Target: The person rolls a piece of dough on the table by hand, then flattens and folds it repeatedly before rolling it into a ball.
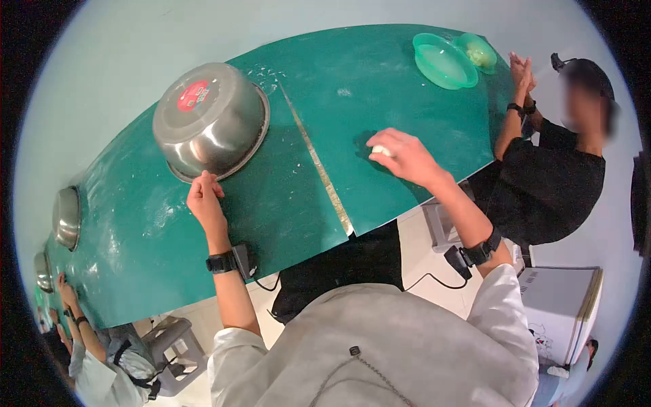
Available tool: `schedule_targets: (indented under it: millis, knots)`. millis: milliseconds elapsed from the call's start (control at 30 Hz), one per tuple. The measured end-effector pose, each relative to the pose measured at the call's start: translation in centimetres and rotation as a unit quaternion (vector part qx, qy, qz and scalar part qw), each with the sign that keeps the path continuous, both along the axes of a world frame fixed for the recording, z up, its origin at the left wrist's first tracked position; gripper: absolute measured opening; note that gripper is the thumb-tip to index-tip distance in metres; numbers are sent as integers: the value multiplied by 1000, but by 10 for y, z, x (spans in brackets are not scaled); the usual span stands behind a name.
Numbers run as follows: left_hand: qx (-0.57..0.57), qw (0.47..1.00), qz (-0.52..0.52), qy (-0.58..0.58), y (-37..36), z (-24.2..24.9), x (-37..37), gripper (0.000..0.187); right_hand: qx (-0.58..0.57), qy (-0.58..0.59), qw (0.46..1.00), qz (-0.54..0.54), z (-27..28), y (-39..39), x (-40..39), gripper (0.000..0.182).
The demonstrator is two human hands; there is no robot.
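A large upturned steel bowl [210,122] with a red label lies on the green table [264,203]. At its near rim is my left hand [205,195], its fingers curled together; whether they grip the rim is hard to tell. Right of the strip that crosses the table, my right hand [405,157] has its fingers wrapped round a small white lump of dough [381,150], just above the tabletop.
Green plastic bowls [445,62] stand at the far right, one with something pale inside. A person in black [542,176] sits on the right. More steel bowls [66,218] and other people [115,359] are at the left. White powder marks the table.
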State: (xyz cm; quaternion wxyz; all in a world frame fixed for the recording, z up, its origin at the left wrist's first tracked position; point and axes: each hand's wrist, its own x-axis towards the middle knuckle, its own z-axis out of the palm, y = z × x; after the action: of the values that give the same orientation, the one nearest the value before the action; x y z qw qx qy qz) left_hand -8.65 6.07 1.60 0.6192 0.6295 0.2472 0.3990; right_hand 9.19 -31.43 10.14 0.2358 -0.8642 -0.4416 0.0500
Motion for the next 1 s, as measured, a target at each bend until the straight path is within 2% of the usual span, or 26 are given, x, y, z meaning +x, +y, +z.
schedule_targets:
  millis: [33, 100, 133, 200, 233, 300, 367, 433, 467, 633, 733, 800, 900, 933, 1000]
  knots:
    - [8, 1000, 0, 3, 0, -1, -1, 28, -5, -2, 1000, -2, 6, -3, -4, 26]
    - [-5, 1000, -15, -13, 0, -5, 0, 28, 124, 123, 983, -52, 13, -7, -9, 25]
    - [-6, 1000, -20, -19, 0, -3, 0, 27, 121, 127, 983, -51, 7, -10, -8, 25]
    - [-6, 1000, -22, -20, 1, 0, -3, 27, 55, 58, 996, -30, -10, -19, -4, 23]
    - [-8, 1000, -23, -11, -1, 2, -3, 27, 55, 61, 996, -28, -7, -21, -3, 23]
    - [-11, 1000, -16, 2, -3, 3, -4, 26, 12, -11, 999, -47, 5, -20, -1, 24]
    - [-8, 1000, -10, -5, -4, 2, -2, 30, -3, 42, 997, -68, -4, -11, -2, 21]
    - [-5, 1000, -5, 12, -4, 2, -3, 31, -68, -183, 979, -61, -30, 5, -8, 17]
    - [3, 1000, -2, 21, -3, 4, -1, 31, -41, -242, 968, -56, -40, 16, -5, 21]
    - [29, 998, 24, 48, -4, 4, -2, 35, -26, -288, 957, -8, -56, 68, 23, 27]
    - [43, 998, 32, 30, -4, 2, 2, 40, -10, -274, 961, -23, -61, 70, 43, 25]
    - [49, 998, 28, 16, -1, 4, 7, 43, 105, -295, 949, -45, -63, 72, 53, 23]
    - [31, 999, 12, 31, -5, 6, 4, 44, 179, -348, 916, -89, -65, 75, 55, 20]
    - [31, 999, 4, 32, -6, 6, 1, 44, 192, -305, 925, -121, -67, 74, 50, 15]
    - [41, 999, 10, 17, -5, 5, 1, 45, 167, -302, 928, -139, -63, 63, 40, 13]
